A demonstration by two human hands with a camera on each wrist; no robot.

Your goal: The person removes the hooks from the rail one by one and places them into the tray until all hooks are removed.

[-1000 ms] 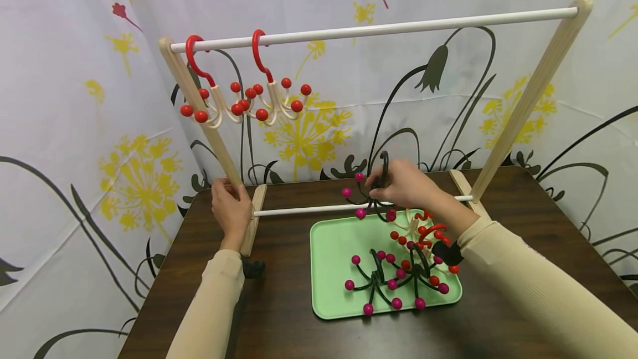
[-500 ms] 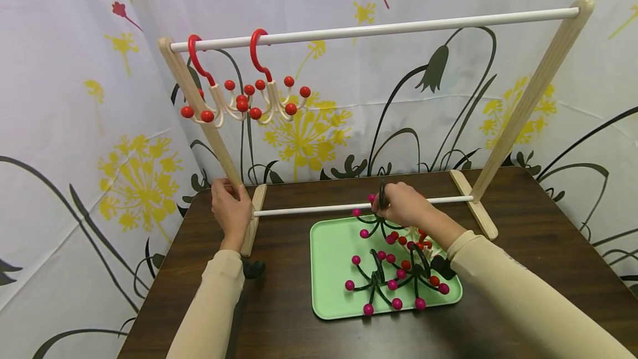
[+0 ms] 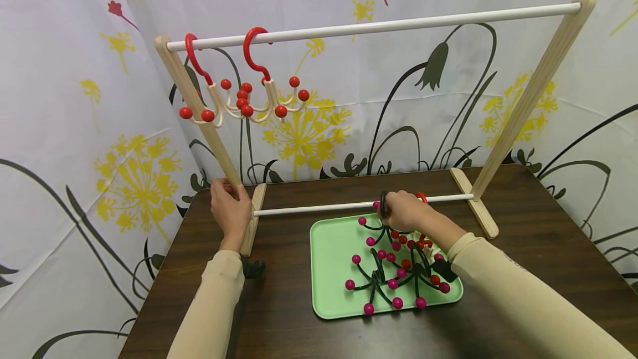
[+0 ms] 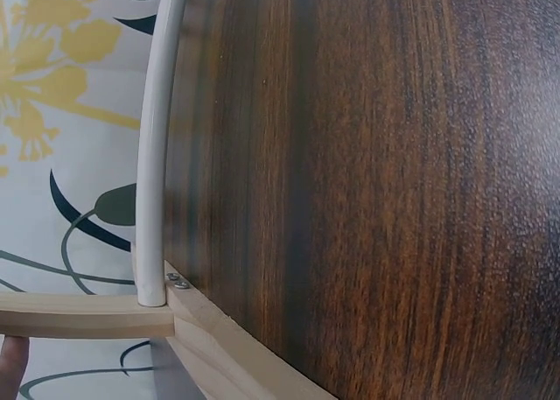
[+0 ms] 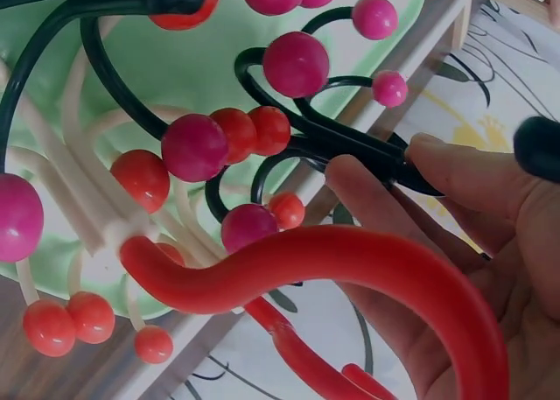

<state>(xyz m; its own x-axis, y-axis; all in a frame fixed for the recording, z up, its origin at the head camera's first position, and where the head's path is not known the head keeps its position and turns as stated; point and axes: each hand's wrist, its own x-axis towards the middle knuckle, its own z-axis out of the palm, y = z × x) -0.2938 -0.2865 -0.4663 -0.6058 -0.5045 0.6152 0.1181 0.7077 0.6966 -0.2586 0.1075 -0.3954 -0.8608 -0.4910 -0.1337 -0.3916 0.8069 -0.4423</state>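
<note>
My right hand (image 3: 406, 212) pinches the stem of a black hook hanger (image 3: 385, 229) with magenta ball tips, low over the back of a green tray (image 3: 329, 265). In the right wrist view, thumb and fingers are on the black stem (image 5: 376, 155); a red hook (image 5: 350, 251) crosses in front. Two more black hangers (image 3: 375, 278) lie on the tray beside cream hangers (image 5: 87, 190) with red balls, partly hidden by my right arm. My left hand (image 3: 231, 209) grips the rack's left upright (image 3: 214, 143) near its foot; the left wrist view shows only a fingertip (image 4: 10, 361) there.
A white top bar (image 3: 399, 25) carries two red-hooked cream hangers (image 3: 271, 93) at its left end. The lower white rod (image 3: 309, 209) runs just behind the tray. The right upright (image 3: 533, 98) stands on a wooden foot (image 3: 476, 206). Brown table (image 3: 279, 303) lies beneath; a flowered curtain hangs behind.
My right hand has come down with the black hanger, from above the lower rod to the tray's back part. The hung red-hooked hangers have turned slightly. My left hand keeps its place.
</note>
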